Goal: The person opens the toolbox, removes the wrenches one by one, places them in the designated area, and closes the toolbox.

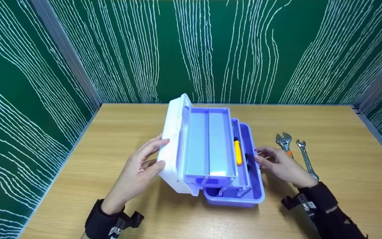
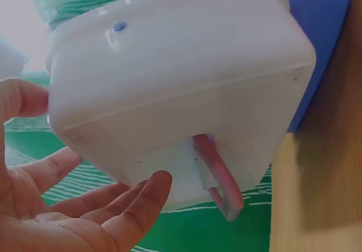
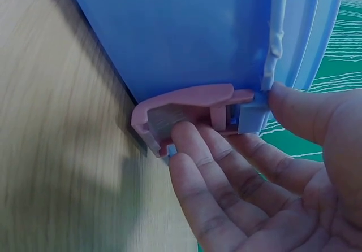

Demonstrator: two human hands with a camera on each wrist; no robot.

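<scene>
A purple toolbox (image 1: 234, 201) stands with its white lid (image 1: 172, 139) swung open to the left and its stepped trays (image 1: 197, 142) fanned out. My left hand (image 1: 141, 166) holds the lid, thumb at its edge and fingers against its outer face, by the pink handle (image 2: 218, 170). At the right wall, my right hand (image 1: 282, 164) grips the box. Its thumb is on the rim and its fingers are under the pink latch (image 3: 192, 95), in the right wrist view. A yellow-handled screwdriver (image 1: 237, 152) lies in the lower tray.
On the wooden table (image 1: 118, 132), right of the box, lie an adjustable wrench (image 1: 284, 141) with an orange grip and a combination wrench (image 1: 306, 157). The right forearm partly covers both. Green panels (image 1: 224, 49) with white wavy lines stand behind and at the sides.
</scene>
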